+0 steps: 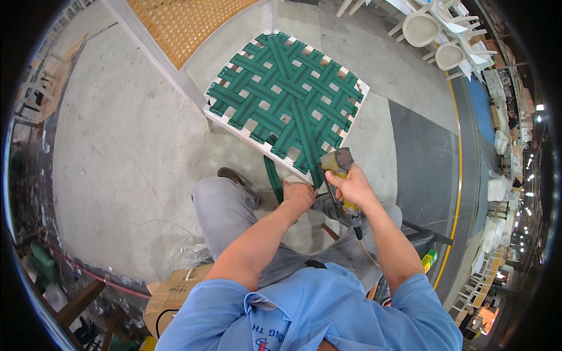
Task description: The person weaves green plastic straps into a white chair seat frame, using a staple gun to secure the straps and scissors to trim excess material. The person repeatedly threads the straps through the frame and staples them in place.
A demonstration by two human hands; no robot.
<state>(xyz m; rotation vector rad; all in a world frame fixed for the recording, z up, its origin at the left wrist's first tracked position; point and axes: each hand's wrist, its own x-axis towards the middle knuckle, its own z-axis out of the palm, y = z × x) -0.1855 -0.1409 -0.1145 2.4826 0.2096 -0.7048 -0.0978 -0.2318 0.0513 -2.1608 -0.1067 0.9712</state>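
A pale wooden chair (257, 146) stands before me, its seat covered with woven green webbing (266, 105). One strap crosses diagonally over the weave to the near corner. At that corner my left hand (300, 196) is closed on the green strap (273, 175), whose loose length hangs beside it below the seat rail. My right hand (354, 187) is wrapped round the yellow handle of a pneumatic staple gun (338, 159). The gun's grey head is close to the near corner of the seat; its nose is partly hidden. An air hose (367, 251) runs down from the handle.
The chair's cane back (181, 26) rises at the upper left. A cardboard box (175, 295) and clear plastic (190, 251) lie at lower left. A small green-yellow box (429, 260) is by my right arm. White chairs (422, 29) stand at the far right.
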